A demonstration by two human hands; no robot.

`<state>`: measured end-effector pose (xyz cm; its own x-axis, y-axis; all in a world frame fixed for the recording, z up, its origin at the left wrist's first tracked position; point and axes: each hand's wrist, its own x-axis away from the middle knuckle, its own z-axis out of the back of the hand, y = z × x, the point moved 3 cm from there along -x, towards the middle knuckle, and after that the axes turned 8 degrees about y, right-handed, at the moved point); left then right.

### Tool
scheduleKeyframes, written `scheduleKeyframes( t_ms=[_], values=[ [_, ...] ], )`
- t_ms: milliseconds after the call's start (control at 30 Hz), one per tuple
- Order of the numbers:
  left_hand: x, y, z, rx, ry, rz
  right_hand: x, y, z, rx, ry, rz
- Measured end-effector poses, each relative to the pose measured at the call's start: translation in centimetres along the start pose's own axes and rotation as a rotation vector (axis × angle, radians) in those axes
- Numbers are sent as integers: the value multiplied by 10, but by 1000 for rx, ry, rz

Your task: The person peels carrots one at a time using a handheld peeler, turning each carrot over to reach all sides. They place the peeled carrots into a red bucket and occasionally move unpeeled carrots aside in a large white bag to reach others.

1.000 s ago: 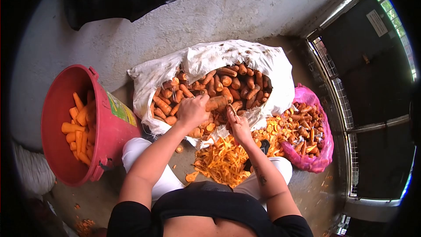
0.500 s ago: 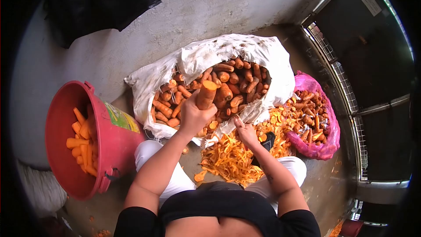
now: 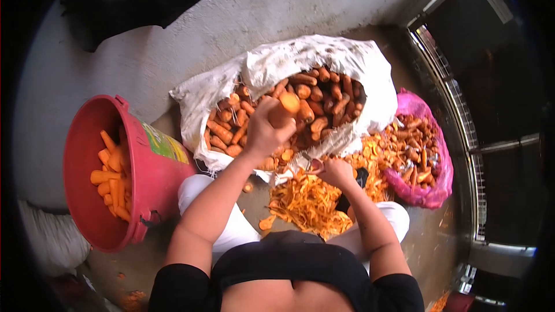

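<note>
My left hand (image 3: 267, 132) is wrapped round a thick carrot (image 3: 287, 106), its cut orange end facing up, over the mouth of a white sack (image 3: 214, 81) full of unpeeled carrots. Lower and to the right, my right hand (image 3: 338, 172) is closed on a small peeler (image 3: 315, 166), whose head points left. Beneath the right hand lies a heap of orange peelings (image 3: 306, 202). The peeler and the carrot are apart.
On the left a red bucket (image 3: 165, 164) holds peeled carrots (image 3: 115, 179). A pink bag (image 3: 442, 173) of carrot pieces stands at the right. Behind are a wall (image 3: 260, 0) and a black cloth (image 3: 139, 0); a dark gate (image 3: 503, 81) is on the right.
The peeler now shows in my right hand, which has turned and moved slightly right. My left hand and the carrot have shifted a little right, and the whole view has shifted slightly.
</note>
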<state>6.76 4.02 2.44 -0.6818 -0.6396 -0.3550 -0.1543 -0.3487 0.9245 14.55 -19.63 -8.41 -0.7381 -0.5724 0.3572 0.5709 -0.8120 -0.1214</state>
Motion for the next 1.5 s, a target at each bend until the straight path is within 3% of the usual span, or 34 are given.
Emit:
scheduleKeyframes(
  t_ms=[133, 167, 267, 433, 533, 700, 800, 967, 1033, 1200, 1267, 1300, 1333, 1400, 1467, 1500],
  values=[
    [5, -39, -3, 460, -97, 1021, -3, 24, -19, -15, 70, -28],
    [11, -55, -4, 647, -32, 1179, -3, 28, -22, -15, 76, -35],
    [21, -59, -4, 797, 108, 1291, -4, 23, -23, -15, 77, -35],
    [23, -94, 1, 801, 12, 1272, -9, 11, -2, -28, 48, -49],
    [13, -96, 18, 780, 69, 1214, -15, 3, -1, -21, 64, -8],
    [-21, -106, 61, 967, 266, 1075, -21, -25, -28, -90, 57, 79],
    [-22, -95, 80, 946, 530, 1030, -25, -44, -47, -128, 40, 115],
    [-14, -92, 90, 1042, 569, 1100, -48, -77, -84, -158, -106, 49],
    [-12, -80, 92, 1003, 525, 1100, -62, -98, -84, -220, -129, -28],
    [-12, -77, 101, 967, 333, 1098, -109, -129, -50, -160, 210, 34],
    [-13, -69, 103, 968, 282, 1091, -119, -125, -14, -229, 154, -18],
    [-14, -65, 103, 969, 257, 1087, -121, -117, 0, -198, 123, 68],
    [-14, -67, 102, 936, 241, 1069, -99, -121, 42, -392, 90, 116],
    [-16, -73, 100, 867, 214, 1030, -82, -101, 63, -776, 19, 149],
    [-16, -76, 98, 884, 276, 1059, -45, -82, 94, -975, -50, -2],
    [-16, -87, 96, 902, 288, 1065, -36, -66, 95, -1090, -40, 21]
  ],
)
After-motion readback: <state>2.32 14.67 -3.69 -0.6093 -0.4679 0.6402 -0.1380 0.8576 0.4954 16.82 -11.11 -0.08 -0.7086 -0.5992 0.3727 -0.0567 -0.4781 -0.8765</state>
